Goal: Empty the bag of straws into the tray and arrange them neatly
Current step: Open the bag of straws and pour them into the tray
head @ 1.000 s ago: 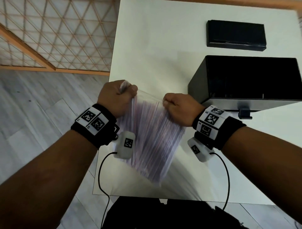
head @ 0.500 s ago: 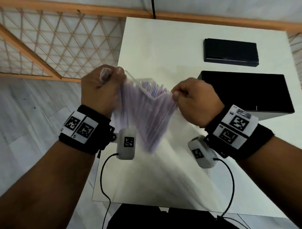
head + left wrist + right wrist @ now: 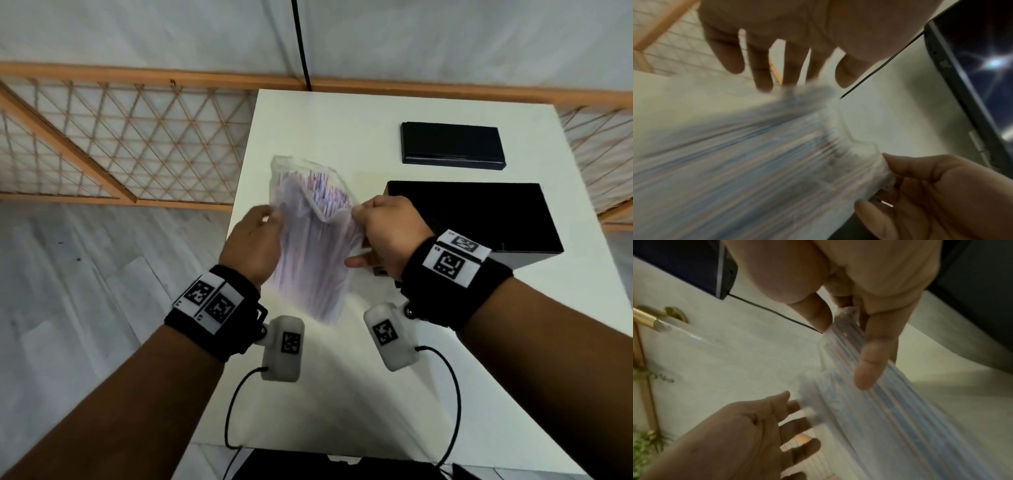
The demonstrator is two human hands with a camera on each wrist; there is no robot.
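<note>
A clear plastic bag of striped straws (image 3: 308, 250) hangs in the air over the white table (image 3: 308, 394), its mouth pulled open so the straw ends show. My right hand (image 3: 358, 210) pinches the right edge of the mouth between thumb and fingers; the left wrist view shows that pinch (image 3: 888, 183) clearly. My left hand (image 3: 270, 219) is beside the bag's left edge with straight, spread fingers (image 3: 760, 65) and grips nothing. The black tray (image 3: 479, 219) sits on the table just right of my right hand. The bag (image 3: 879, 402) is blurred in both wrist views.
A flat black box or lid (image 3: 452, 145) lies on the table behind the tray. A wooden lattice screen (image 3: 120, 147) stands to the left over grey floor. A black cable (image 3: 301, 44) runs down the wall behind the table. Wrist camera cables hang near the table's front edge.
Both hands lifted the bag higher and its mouth came open. My left hand let go of the bag's left corner and spread its fingers. My right hand kept its pinch.
</note>
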